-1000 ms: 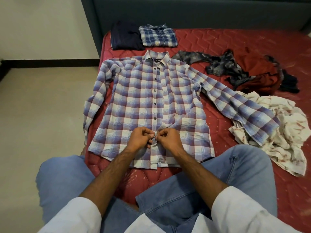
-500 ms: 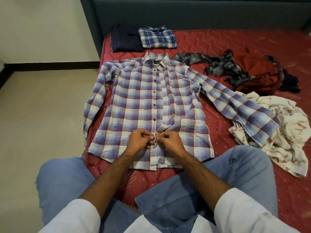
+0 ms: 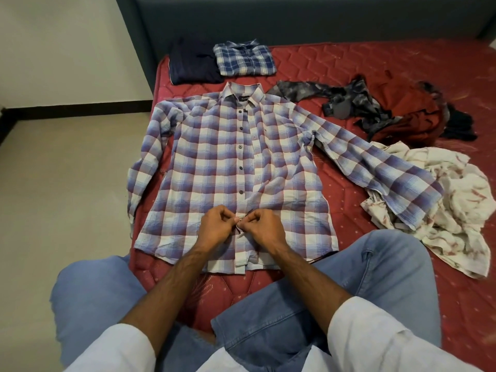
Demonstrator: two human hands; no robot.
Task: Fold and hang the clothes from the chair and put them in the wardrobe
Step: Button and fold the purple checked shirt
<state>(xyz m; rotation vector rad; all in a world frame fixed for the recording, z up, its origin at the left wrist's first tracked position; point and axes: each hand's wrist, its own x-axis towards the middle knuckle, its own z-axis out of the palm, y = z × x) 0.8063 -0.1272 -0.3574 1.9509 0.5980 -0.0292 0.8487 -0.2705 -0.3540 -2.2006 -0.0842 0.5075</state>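
On the red quilted mattress (image 3: 335, 68) a purple/blue/white plaid shirt (image 3: 209, 167) lies flat, front up, collar toward the headboard (image 3: 295, 20), hem toward the person, w/ dark buttons running down the placket. Its left-of-frame sleeve hangs along the mattress edge toward the floor (image 3: 67, 183); the other sleeve stretches out to the right, cuff resting on a crumpled white cloth w/ reddish print (image 3: 461, 210). Both hands meet at the placket near the hem: left hand (image 3: 214, 228) and right hand (image 3: 264, 226) have fingers curled, thumb & forefinger tips pinching the shirt's front edges together at one low button spot; the button itself is too small to make out. Fabric bunches slightly up-right of the pinch. Fingers are narrow, nearly touching each other. Behind the collar, near the headboard, sit two folded items side by side: a dark navy garment (image 3: 193, 65) & a blue-white checked shirt (image 3: 245, 60), touching. Right of the collar, a grey patterned garment (image 3: 346, 99) sprawls unfolded, next to a heap of rust-red cloth (image 3: 410, 114) w/ something black (image 3: 459, 124) at its far side. Person's knees in blue jeans (image 3: 362, 285) frame the bottom; white sleeves (image 3: 375, 334) show at the lower edge.
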